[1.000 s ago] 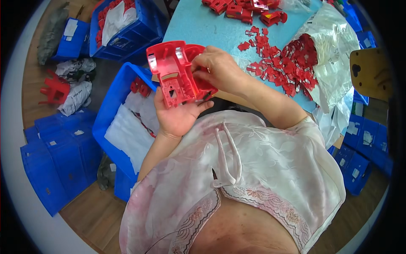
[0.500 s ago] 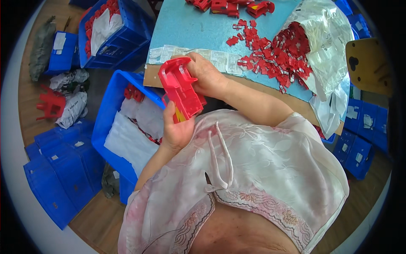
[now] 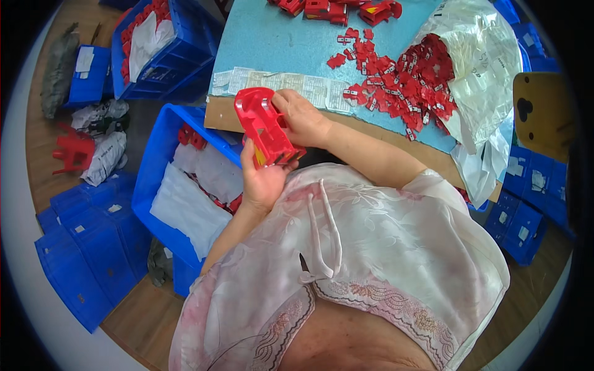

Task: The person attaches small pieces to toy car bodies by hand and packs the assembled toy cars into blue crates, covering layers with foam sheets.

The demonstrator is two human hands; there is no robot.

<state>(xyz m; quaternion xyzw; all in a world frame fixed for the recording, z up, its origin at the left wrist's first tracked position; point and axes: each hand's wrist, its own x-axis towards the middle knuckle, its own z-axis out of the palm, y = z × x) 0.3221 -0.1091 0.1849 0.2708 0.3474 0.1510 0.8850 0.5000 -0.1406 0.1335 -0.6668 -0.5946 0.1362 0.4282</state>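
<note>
A red plastic toy car body (image 3: 261, 121), with its hollow side up and a yellow patch on its side, is held just in front of the table's near edge. My left hand (image 3: 265, 180) grips its lower end, thumb on the left side and fingers underneath. Bent round its right side is my right hand (image 3: 301, 119), whose fingertips are partly hidden at the shell. Beyond, small flat red plastic pieces (image 3: 408, 80) with pale marks lie heaped on the blue tabletop (image 3: 297, 52). Several more red car bodies (image 3: 327, 11) stand at its far side.
A large silvery bag (image 3: 479, 68) lies open beside the heap. Printed paper strips (image 3: 291, 81) line the table's near edge. At my left a blue crate (image 3: 143, 204) holds red parts under white sheets. A red stool (image 3: 74, 152) and more blue crates (image 3: 93, 253) stand around.
The car body has turned slightly in my hands, its upper end tipping a little, and has shifted slightly right. My right hand has moved a little lower along its side.
</note>
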